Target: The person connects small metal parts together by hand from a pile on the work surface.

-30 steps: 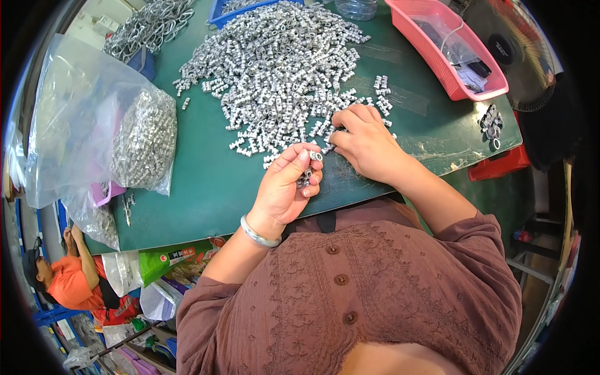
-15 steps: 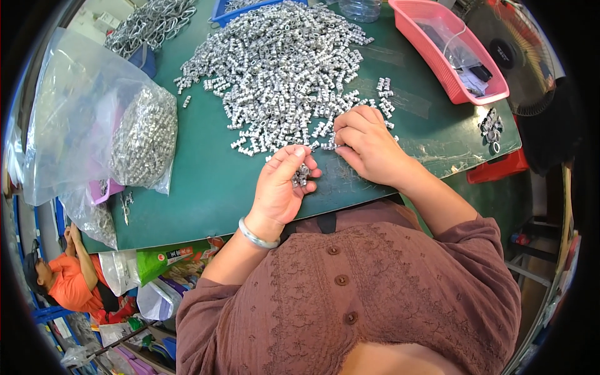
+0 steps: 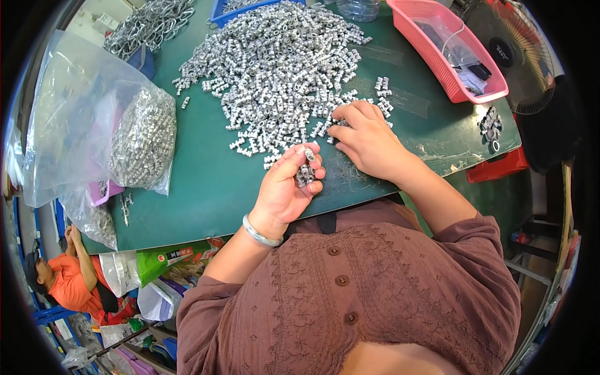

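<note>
A large heap of small silvery ribbed metal pieces (image 3: 284, 69) spreads over the green table (image 3: 200, 212). My left hand (image 3: 289, 178), a pale bangle (image 3: 259, 232) at its wrist, is curled palm up around several of these pieces. One piece (image 3: 309, 154) shows at its thumb tip, and others (image 3: 304, 175) lie against the fingers. At the near right edge of the heap, my right hand (image 3: 370, 140) reaches palm down, with thumb and fingers apart. Its fingertips are among loose pieces, and I see none gripped.
A clear bag of metal pieces (image 3: 144, 137) stands at left. A pink basket (image 3: 447, 69), a fan (image 3: 519, 56) and a small group of rings (image 3: 492, 128) are at right. A blue tray (image 3: 222, 15) sits at the back. Another person in orange (image 3: 72, 284) is at lower left.
My right hand has moved slightly up and left, and its thumb and fingers have parted. My left fingers have shifted, and a piece now shows at the thumb tip.
</note>
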`<state>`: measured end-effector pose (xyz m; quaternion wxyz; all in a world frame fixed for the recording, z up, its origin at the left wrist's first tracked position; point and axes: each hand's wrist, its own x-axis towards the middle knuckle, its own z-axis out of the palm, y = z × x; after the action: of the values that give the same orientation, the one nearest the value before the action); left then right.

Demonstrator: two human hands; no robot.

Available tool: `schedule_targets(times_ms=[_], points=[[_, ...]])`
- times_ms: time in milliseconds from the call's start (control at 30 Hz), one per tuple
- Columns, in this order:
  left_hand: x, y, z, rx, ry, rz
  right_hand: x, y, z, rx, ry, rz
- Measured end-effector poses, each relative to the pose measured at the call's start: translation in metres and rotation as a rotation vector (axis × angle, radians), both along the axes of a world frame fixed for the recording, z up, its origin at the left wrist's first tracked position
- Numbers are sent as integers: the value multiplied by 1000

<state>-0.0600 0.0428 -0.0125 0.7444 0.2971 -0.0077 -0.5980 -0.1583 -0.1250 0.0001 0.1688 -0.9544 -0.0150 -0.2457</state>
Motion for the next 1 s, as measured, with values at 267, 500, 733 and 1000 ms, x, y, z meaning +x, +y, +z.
schedule_targets(times_ms=[267, 500, 733, 1000], points=[[0, 1, 6, 6, -3, 8, 0, 0, 0, -42, 115, 24], [-3, 1, 8, 122, -126, 85, -2, -1, 4, -49, 104, 19], [-9, -5, 11, 273, -288, 44, 0, -3, 0, -13, 40, 59], [-10, -6, 10, 279, -302, 41, 1, 0, 1, -10, 96, -17]])
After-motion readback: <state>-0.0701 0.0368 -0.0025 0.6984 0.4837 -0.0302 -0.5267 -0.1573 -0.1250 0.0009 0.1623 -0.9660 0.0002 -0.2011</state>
